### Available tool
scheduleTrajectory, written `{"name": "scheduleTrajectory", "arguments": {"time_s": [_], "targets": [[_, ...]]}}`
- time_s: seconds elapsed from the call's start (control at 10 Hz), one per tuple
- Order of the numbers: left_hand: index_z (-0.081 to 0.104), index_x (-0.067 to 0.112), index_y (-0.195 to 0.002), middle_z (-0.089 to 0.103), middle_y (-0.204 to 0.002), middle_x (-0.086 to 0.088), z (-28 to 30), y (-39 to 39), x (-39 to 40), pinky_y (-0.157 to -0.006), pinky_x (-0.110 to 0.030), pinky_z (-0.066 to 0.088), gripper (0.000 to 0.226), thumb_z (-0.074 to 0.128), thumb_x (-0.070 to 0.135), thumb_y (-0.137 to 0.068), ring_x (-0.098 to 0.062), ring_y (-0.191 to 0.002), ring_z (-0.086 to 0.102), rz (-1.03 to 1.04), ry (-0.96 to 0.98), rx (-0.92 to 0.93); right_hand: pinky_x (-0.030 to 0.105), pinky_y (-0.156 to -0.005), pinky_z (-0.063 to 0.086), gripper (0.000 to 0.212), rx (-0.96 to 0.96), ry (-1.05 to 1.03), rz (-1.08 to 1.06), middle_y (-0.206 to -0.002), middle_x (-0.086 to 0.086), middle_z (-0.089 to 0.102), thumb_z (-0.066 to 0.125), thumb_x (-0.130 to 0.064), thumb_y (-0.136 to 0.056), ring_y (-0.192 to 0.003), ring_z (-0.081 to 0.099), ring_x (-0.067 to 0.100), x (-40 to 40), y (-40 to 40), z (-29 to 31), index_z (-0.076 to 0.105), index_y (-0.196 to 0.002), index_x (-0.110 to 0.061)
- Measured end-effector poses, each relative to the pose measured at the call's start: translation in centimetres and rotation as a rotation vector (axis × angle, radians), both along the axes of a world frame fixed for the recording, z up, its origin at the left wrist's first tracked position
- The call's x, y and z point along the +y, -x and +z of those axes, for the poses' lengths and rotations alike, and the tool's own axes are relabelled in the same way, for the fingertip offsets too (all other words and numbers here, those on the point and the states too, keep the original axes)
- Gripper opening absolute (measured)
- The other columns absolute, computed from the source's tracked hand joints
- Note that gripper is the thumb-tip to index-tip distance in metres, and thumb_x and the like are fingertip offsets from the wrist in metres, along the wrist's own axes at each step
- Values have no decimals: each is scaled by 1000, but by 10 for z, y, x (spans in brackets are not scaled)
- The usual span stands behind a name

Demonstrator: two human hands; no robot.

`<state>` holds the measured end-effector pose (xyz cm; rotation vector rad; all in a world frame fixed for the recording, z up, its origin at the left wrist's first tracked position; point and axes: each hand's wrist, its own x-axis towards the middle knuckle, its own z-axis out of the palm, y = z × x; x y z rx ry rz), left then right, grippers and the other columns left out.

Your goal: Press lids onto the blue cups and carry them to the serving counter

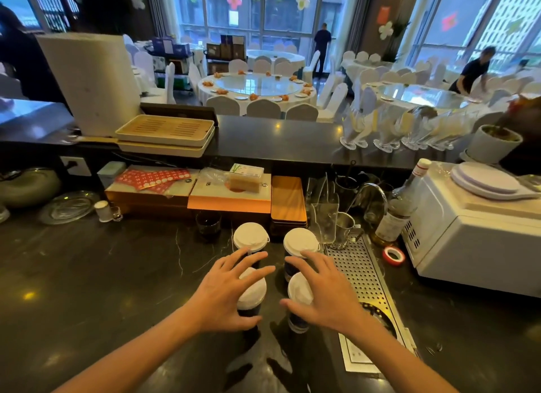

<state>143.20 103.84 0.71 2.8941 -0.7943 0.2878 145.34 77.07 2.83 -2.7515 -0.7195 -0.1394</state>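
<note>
Several dark blue cups with white lids stand in a square on the dark marble worktop [117,275]. The far left cup [250,238] and far right cup [300,242] stand free. My left hand [225,293] hovers with spread fingers over the near left cup [252,293], thumb beside its wall. My right hand [325,293] is spread the same way over the near right cup [299,297]. Neither hand plainly grips a cup. The raised black serving counter [278,141] runs across behind.
A perforated metal drip tray [357,269] lies right of the cups, with a red tape roll [393,255], a bottle [402,199], glass jugs [325,217] and a white appliance [474,231] beyond. Orange boxes [228,199] sit behind the cups. Wooden trays [165,132] and folded glasses [389,132] occupy the counter.
</note>
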Motion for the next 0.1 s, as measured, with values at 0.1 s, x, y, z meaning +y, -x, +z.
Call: {"name": "scheduleTrajectory", "arguments": {"time_s": [0.1], "targets": [[18,47,-159,15,-170,12,28,-4,1,-122,-50,29,85,45,83,-86,-23,-159,7,-56,25,-39,37,-110,47,82,-51,-10,59,-159,-11,40,46,-89,-82,-148,35,14,5,-10,26,30,-153,-52]]}}
